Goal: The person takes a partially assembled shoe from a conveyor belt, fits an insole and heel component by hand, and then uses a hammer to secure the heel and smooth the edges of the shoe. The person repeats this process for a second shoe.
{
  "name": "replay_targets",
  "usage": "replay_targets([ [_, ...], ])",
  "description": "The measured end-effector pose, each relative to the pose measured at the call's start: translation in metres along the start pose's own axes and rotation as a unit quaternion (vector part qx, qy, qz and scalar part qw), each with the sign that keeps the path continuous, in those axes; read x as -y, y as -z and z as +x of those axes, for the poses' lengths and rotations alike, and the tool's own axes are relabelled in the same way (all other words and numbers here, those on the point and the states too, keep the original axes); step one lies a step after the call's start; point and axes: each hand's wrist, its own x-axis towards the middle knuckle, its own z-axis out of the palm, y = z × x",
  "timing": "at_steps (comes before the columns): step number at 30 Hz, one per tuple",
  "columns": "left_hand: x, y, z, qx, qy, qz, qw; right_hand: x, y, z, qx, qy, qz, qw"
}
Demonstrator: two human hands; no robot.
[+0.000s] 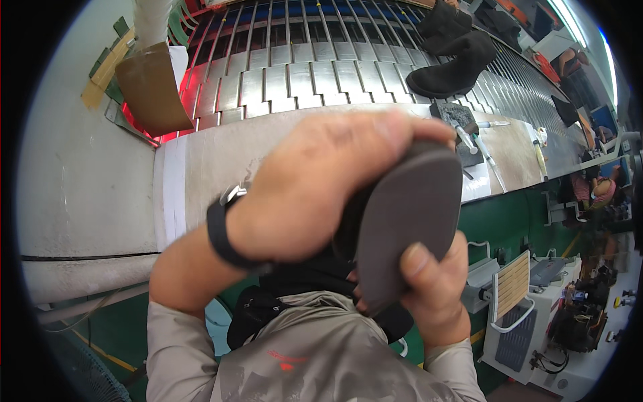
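Between my hands is a black boot, tilted so that its smooth grey-brown sole faces me. My left hand reaches across its upper side, the fingers curled over the end farther from me; a dark watch band is on that wrist. From the lower right, my right hand grips the boot with the thumb pressed flat on the sole. That hand's other fingers are mostly behind the boot. Much of the upper is hidden by the sole and my left hand, which is slightly blurred.
Beyond the pale bench edge runs a metal slatted conveyor, with black boots at its right. Brush-like tools lie by a dark block. A brown board stands left. A wood-slatted seat is at right.
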Motion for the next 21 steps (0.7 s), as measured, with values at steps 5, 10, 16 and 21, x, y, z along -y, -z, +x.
replay_targets([
  [5,0.03,0.016,0.044,0.022,-0.04,-0.148,0.988,0.021,0.005,0.031,-0.067,0.022,0.019,0.997],
  [10,0.036,0.009,0.054,-0.005,-0.023,-0.169,0.985,0.012,0.025,0.035,0.0,0.042,0.112,0.993],
  [16,0.043,0.007,0.055,-0.027,-0.08,-0.148,0.985,0.01,0.02,0.038,-0.068,0.044,0.003,0.997],
  [21,0.039,0.012,0.058,0.003,-0.074,-0.122,0.99,0.019,0.008,0.039,-0.127,0.077,-0.043,0.988],
])
